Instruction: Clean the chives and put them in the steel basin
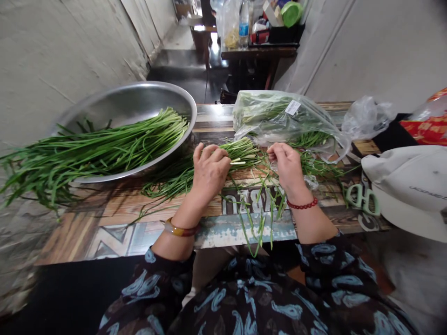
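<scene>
My left hand (210,171) is closed over a few garlic chives, whose pale stem ends stick out to the right of the fingers. Under and behind it, a pile of garlic chives (244,150) lies on the table. To the right, my right hand (288,168) has its fingertips pinched together; what they hold, if anything, is too small to make out. Loose chive scraps (260,218) are scattered between the hands, some hanging over the near edge. A large metal basin (136,95) on the left holds a thick bunch of chives with leaves drooping over its rim.
A clear plastic bag (270,109) with more chives lies behind my right hand. Green-handled scissors (363,199) and a white cap (412,181) are at the right, near a crumpled bag (366,117). Beyond stands a small table (258,53) with a bottle.
</scene>
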Demonstrator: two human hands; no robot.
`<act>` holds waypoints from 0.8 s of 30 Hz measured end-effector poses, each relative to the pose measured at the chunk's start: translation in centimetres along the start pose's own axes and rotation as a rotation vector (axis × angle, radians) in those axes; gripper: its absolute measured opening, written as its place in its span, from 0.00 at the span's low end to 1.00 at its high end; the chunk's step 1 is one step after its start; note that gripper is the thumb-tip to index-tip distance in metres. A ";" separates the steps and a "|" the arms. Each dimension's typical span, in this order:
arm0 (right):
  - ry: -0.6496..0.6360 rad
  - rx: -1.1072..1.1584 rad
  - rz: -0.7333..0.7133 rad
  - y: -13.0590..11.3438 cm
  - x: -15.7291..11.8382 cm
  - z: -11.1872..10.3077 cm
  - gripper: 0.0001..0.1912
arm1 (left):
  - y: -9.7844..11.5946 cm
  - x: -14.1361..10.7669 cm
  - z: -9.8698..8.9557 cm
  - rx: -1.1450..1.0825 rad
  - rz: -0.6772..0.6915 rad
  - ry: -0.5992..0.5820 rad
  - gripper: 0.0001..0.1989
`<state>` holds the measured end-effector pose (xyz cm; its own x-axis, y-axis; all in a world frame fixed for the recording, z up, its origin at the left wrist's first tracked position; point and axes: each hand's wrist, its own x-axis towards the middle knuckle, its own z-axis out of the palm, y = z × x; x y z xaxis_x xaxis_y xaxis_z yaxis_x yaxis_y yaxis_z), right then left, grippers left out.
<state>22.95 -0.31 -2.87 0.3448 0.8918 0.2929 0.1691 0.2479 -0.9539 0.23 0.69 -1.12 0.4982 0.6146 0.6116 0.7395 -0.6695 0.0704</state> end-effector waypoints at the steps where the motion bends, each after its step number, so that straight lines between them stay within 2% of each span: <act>1: 0.010 -0.007 -0.003 -0.2 0.2 -0.5 0.17 | -0.4 0.0 -0.1 -0.027 -0.039 0.033 0.09; 2: -0.027 -0.037 -0.020 -0.5 0.4 -1.0 0.17 | -0.8 0.0 -0.3 -0.053 -0.092 0.061 0.09; 3: -0.115 -0.081 -0.047 -0.9 0.4 -1.4 0.16 | -1.2 0.0 -0.5 -0.068 -0.155 0.088 0.10; 6: -0.523 -0.188 -0.150 -1.7 0.2 -1.9 0.08 | -2.0 0.0 -1.4 -0.039 -0.354 0.190 0.09; 7: -0.608 -0.207 -0.179 -1.7 0.1 -1.9 0.07 | -2.2 0.0 -1.6 -0.021 -0.397 0.216 0.09; 8: -0.628 -0.228 -0.199 -1.5 0.1 -1.8 0.07 | -2.2 0.0 -1.9 -0.011 -0.427 0.233 0.08; 11: -0.446 -0.379 -0.232 -0.1 0.4 -1.5 0.08 | -2.3 -0.1 -2.1 -0.032 -0.461 0.220 0.10; 13: -0.378 -0.535 -0.276 0.9 0.6 -1.4 0.09 | -2.2 -0.1 -1.8 -0.067 -0.467 0.174 0.13; 18: -0.369 -0.894 -0.343 1.8 0.3 -1.3 0.08 | -2.0 -0.1 -0.6 -0.256 -0.464 0.083 0.14; 24: -0.353 -1.013 -0.362 1.8 -0.1 -1.3 0.11 | -1.9 -0.1 0.0 -0.414 -0.487 0.052 0.15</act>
<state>24.42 -0.41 -4.58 -0.1288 0.9267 0.3531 0.9314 0.2353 -0.2778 -1.18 1.91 -1.33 0.1188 0.8748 0.4696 0.6344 -0.4307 0.6419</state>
